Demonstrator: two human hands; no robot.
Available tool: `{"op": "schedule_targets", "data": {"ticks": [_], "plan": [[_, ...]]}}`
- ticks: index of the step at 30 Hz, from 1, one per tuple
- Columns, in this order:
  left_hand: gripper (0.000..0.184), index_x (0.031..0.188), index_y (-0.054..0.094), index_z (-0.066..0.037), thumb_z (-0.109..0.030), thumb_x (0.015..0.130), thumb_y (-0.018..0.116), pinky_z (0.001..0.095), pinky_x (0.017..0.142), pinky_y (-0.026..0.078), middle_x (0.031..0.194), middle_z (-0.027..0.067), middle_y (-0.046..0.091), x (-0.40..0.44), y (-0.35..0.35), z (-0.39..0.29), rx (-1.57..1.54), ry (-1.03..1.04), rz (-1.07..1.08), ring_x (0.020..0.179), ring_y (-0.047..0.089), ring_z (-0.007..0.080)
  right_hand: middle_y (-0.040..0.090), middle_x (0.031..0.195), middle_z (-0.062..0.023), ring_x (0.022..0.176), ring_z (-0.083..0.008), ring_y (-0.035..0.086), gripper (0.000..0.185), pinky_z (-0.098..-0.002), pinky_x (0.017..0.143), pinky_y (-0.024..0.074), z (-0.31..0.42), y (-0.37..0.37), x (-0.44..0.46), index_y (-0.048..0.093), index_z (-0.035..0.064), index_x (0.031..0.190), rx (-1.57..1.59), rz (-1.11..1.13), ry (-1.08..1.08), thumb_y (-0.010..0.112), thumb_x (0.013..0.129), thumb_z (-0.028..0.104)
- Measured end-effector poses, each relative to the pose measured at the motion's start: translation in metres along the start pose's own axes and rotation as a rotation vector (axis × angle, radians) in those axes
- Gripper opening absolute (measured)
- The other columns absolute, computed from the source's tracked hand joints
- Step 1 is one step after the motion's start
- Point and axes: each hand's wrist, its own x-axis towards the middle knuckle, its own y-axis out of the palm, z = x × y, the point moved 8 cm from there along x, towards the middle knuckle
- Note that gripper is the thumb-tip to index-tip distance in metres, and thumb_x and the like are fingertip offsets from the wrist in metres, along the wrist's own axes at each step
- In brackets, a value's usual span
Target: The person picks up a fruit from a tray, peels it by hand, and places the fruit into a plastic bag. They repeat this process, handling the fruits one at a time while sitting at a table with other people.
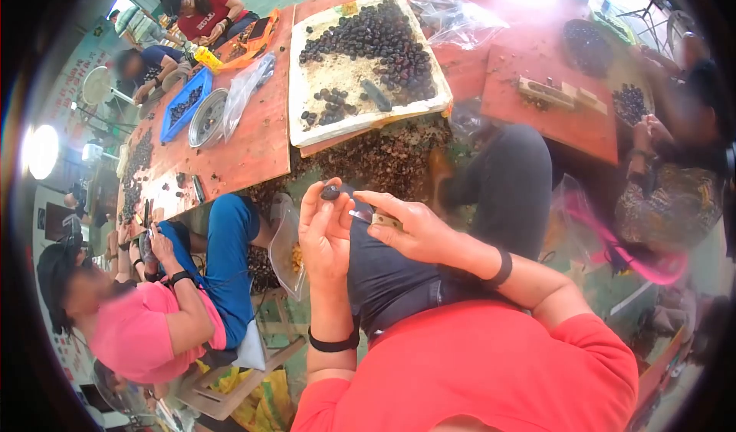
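Between the fingertips of my left hand [325,233] is a small dark round nut [330,193], raised above my lap. My right hand [418,231] is closed around the pale handle of a small knife [386,220]. Its short shiny blade points toward my left hand, apart from the nut. Beyond my knees, a white foam tray [305,129] bears a large heap of dark nuts [376,45] and a smaller cluster nearer me. A dark oblong object [376,95] lies among them.
Dark shell scraps [368,156] cover the ground under the tray. A person in pink [153,325] sits close on my left; another sits at right. The red table [261,144] holds a blue basket [170,129], a round metal pan [205,121] and plastic bags [456,18].
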Motion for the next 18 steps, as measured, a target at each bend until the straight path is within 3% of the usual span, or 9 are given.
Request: {"op": "schedule_targets", "data": {"ticks": [4, 9, 12, 15, 18], "plan": [[0.031, 0.125, 0.052, -0.005, -0.001, 0.094, 0.050, 0.0304, 0.082, 0.056, 0.121, 0.0143, 0.058, -0.007, -0.003, 0.003, 0.028, 0.024, -0.023, 0.096, 0.065, 0.0192, 0.062, 0.081, -0.0149, 0.072, -0.0257, 0.062, 0.049, -0.0361, 0.066, 0.0478, 0.002, 0.000, 0.000, 0.045, 0.0005, 0.133, -0.015, -0.033, -0.079, 0.062, 0.088, 0.013], [0.028, 0.123, 0.053, -0.007, -0.004, 0.095, 0.052, 0.0301, 0.080, 0.055, 0.120, 0.0130, 0.059, -0.005, -0.012, 0.010, 0.039, 0.000, -0.063, 0.096, 0.065, 0.0180, 0.064, 0.104, -0.0205, 0.084, -0.0312, 0.067, 0.049, -0.0378, 0.073, 0.0517, -0.020, 0.005, 0.004, 0.044, 0.0006, 0.133, 0.025, 0.086, 0.112, 0.060, 0.090, 0.016], [0.027, 0.121, 0.054, -0.008, -0.005, 0.095, 0.053, 0.0315, 0.081, 0.055, 0.119, 0.0127, 0.059, 0.004, -0.018, 0.018, 0.025, -0.026, -0.085, 0.097, 0.064, 0.0180, 0.062, 0.114, -0.0213, 0.092, -0.0346, 0.066, 0.048, -0.0398, 0.077, 0.0524, -0.026, -0.001, 0.014, 0.044, 0.0010, 0.133, 0.027, 0.021, 0.008, 0.058, 0.090, 0.018], [0.026, 0.120, 0.054, -0.008, -0.006, 0.094, 0.054, 0.0322, 0.082, 0.053, 0.118, 0.0124, 0.059, 0.016, -0.020, 0.031, -0.027, -0.044, -0.081, 0.095, 0.063, 0.0182, 0.064, 0.109, -0.0200, 0.091, -0.0296, 0.067, 0.050, -0.0360, 0.076, 0.0524, -0.041, -0.009, 0.023, 0.044, 0.0008, 0.135, 0.002, -0.078, -0.103, 0.060, 0.091, 0.017], [0.026, 0.120, 0.054, -0.008, -0.007, 0.094, 0.055, 0.0331, 0.082, 0.052, 0.118, 0.0121, 0.059, 0.029, -0.036, 0.046, 0.048, -0.051, -0.081, 0.095, 0.061, 0.0180, 0.062, 0.116, -0.0206, 0.098, -0.0314, 0.066, 0.050, -0.0365, 0.079, 0.0528, -0.063, -0.013, 0.029, 0.044, 0.0006, 0.135, 0.033, -0.037, -0.012, 0.060, 0.090, 0.016]]}}
